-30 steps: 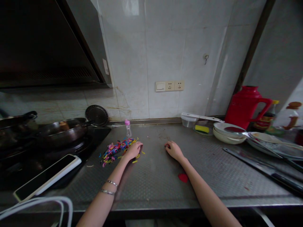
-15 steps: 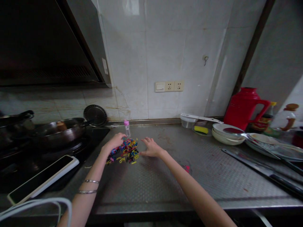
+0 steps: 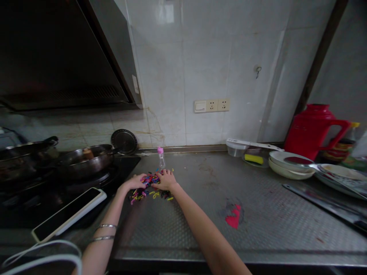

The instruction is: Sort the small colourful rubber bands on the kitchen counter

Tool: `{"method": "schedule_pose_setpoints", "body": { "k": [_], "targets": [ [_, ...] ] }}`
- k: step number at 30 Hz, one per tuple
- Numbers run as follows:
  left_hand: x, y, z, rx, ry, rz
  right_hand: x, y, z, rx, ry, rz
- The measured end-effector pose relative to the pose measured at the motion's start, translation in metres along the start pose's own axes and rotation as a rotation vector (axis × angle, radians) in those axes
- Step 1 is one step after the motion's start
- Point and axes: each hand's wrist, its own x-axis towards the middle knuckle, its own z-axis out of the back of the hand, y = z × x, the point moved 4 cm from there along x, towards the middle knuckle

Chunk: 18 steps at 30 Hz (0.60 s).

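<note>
There it was, the loose heap of small coloured bands (image 3: 150, 178), on the counter (image 3: 200, 238) just right of the hob (image 3: 132, 163), with black, pink and yellow strays spilling toward the front edge. The left hand (image 3: 135, 182) curved against the heap's left side, half open; the right hand (image 3: 166, 180) arched over its right side, fingers loosely spread. No closed grip showed, and whether any bands were caught under the fingertips, nobody could tell!

The tidy way to work that heap, by my judgement: fingertips low to the counter, both palms curved inward, light pressure, and a wide enough sweep to catch those front strays. The watch-out was close behind, a slim clear bottle (image 3: 162, 160) with a pink top, standing toward the back edge, where an overlong reach could have toppled it.

Farther out, a red patch (image 3: 233, 218) lay nearer the front edge, a yellow sponge (image 3: 254, 159) sat toward the back edge, and a red jug (image 3: 312, 131) towered by the back right corner.
</note>
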Motion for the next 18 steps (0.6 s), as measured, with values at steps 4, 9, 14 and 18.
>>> {"method": "schedule_pose_setpoints", "body": {
  "k": [4,9,14,18],
  "targets": [
    [0.011,-0.012,-0.010,-0.086,-0.022,-0.106,-0.001,0.006,-0.001,-0.048,-0.045,0.063],
    [0.023,-0.033,-0.019,-0.077,-0.121,-0.114,0.001,0.010,0.001,-0.066,-0.051,0.116],
    [0.029,-0.054,-0.022,-0.184,-0.189,-0.094,0.002,-0.002,0.006,0.028,-0.020,0.117],
    [0.036,-0.082,-0.017,-0.355,-0.307,-0.109,0.001,-0.035,0.027,0.106,-0.108,0.027]
  ]
}}
